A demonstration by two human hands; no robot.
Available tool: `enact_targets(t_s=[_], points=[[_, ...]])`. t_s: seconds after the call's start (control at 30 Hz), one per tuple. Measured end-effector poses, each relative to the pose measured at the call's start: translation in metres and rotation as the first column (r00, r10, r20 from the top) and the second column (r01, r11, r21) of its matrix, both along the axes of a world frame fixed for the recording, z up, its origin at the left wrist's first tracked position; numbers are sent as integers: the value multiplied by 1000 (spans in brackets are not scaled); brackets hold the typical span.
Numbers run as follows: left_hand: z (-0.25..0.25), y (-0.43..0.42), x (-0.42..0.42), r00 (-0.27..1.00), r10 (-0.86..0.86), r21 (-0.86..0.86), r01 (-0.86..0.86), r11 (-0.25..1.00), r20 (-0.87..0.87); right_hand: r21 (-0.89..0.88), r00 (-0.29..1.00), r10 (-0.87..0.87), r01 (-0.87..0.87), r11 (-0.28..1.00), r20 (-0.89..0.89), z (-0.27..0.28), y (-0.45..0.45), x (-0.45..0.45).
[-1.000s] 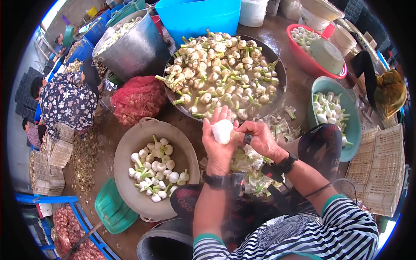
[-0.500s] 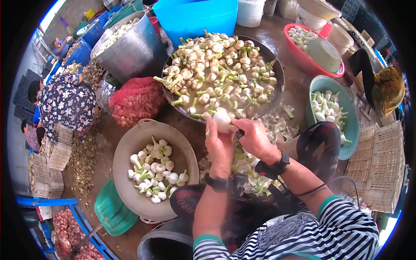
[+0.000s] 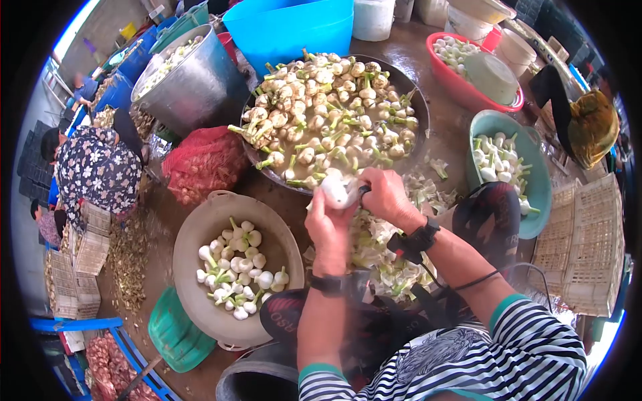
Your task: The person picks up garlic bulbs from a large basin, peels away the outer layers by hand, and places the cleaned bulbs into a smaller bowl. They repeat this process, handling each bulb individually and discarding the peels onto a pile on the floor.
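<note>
In front of my body, my left hand [image 3: 329, 230] is closed around a white garlic bulb [image 3: 339, 191], fingers underneath and at its side. My right hand [image 3: 390, 198] is closed against the bulb's right side, gripping a small dark tool [image 3: 364, 190] near the thumb; its blade or tip cannot be made out. Just beyond both hands stands a wide dark pan [image 3: 426, 127] of muddy water heaped with unpeeled garlic bulbs [image 3: 328, 93]. Below the hands lies a pile of stripped garlic skins [image 3: 394, 267]. To the left, a grey basin [image 3: 194, 287] holds clean white bulbs [image 3: 244, 267].
A green basin [image 3: 542, 194] and a red basin [image 3: 435, 60], both with peeled garlic, stand right. A red mesh sack [image 3: 204, 164], metal pot [image 3: 190, 87] and blue tub [image 3: 291, 30] sit behind. A person in a floral top [image 3: 100, 164] is at left, wicker crates [image 3: 582, 247] at right.
The bulb has turned in my left hand, so a different side with a darker spot shows. Both hands moved slightly left, and the whole view has shifted a little.
</note>
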State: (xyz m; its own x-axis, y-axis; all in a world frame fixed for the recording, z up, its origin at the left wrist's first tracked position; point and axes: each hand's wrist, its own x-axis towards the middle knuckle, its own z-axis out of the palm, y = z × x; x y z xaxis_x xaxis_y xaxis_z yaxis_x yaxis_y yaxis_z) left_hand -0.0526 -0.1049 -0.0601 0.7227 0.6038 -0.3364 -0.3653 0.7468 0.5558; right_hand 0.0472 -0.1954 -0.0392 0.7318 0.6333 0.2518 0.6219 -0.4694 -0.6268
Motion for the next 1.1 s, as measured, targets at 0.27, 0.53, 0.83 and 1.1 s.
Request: enact_targets(t_s=[0.27,0.53,0.83,1.1], points=[[-37,19,5,921,-248,-121,295,948,301,-242,898,201,-311,919,-391,-35,-39,24],[-7,-15,17,925,-248,267,327,907,-289,294,781,561,-487,823,-277,6,-26,27],[24,-26,16,910,-252,169,319,932,-330,-618,983,111,-176,766,-144,82,-148,192],[27,-32,16,933,-252,93,283,955,-257,-754,931,354,-295,587,-89,45,-87,225]])
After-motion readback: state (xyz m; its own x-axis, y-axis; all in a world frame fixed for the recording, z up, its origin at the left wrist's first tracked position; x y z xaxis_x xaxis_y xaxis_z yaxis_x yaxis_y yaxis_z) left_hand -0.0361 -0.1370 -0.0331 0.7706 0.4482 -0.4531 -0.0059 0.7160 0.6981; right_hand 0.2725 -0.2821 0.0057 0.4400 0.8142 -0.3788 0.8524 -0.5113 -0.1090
